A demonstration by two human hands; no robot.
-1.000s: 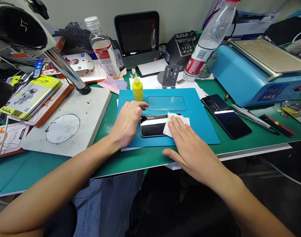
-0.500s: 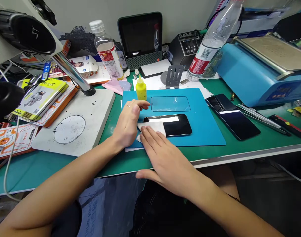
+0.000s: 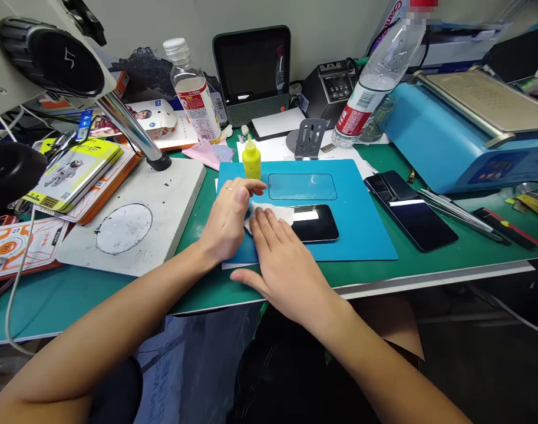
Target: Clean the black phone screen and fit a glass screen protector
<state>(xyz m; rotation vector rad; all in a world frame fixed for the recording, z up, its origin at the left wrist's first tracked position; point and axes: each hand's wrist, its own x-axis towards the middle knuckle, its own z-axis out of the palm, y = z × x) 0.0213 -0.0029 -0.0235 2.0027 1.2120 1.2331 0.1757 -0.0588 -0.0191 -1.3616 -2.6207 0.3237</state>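
A black-screened smartphone lies face up on a blue mat. My right hand rests flat, fingers stretched, on a folded white wipe over the phone's left part, with its thumb held apart. At the phone's left end is my left hand, its fingers loosely extended and pointing right, nothing visible in them; whether it touches the phone is hidden. Just behind the phone lies a clear, black-edged screen protector or glass. A yellow squeeze bottle stands upright beyond my left fingers.
On the right lie another phone, tweezers and a blue machine with a metal plate. Two plastic bottles and a dark display stand behind. At left are a microscope stand base and stacked boxes.
My right hand and the wipe have shifted slightly toward the far edge of the phone, covering its far left corner. My left hand stays in nearly the same place.
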